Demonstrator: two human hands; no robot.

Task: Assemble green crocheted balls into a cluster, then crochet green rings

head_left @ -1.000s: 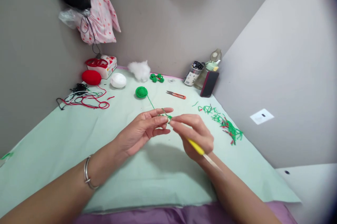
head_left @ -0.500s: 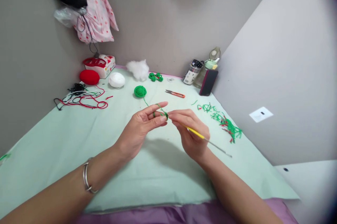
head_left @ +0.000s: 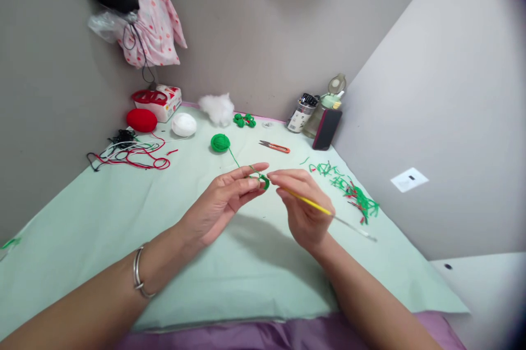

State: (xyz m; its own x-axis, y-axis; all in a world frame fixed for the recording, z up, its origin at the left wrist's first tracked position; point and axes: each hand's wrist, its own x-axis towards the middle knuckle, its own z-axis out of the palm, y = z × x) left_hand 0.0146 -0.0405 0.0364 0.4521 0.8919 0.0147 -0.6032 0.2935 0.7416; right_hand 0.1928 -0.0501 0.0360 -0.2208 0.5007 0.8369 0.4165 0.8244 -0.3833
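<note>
Between the thumb and fingers of my left hand (head_left: 224, 196) is a small green crochet piece (head_left: 265, 182), its curved edge showing past the fingertips. Green yarn runs over the left fingers and back to a green yarn ball (head_left: 220, 143) lying beyond the hand. My right hand (head_left: 306, 207) is closed in a pen-like grip on a crochet hook (head_left: 310, 204) with a yellow handle. The hook's metal rear end points down to the right. Its front tip is by the crochet piece, too small and covered to make out.
Orange thread snips (head_left: 275, 146) lie beyond the hands. Yarn scraps (head_left: 355, 194) spread at right, near a phone (head_left: 327, 128) and a pen holder (head_left: 302, 113). At left are red (head_left: 142, 119) and white yarn balls (head_left: 183, 125) and tangled yarn (head_left: 131, 155). White stuffing (head_left: 217, 109) sits at the back.
Both hands have shifted slightly right. More of the green crochet piece shows past my left fingertips, and the hook has moved right with my right hand. The yarn from the ball looks straighter.
</note>
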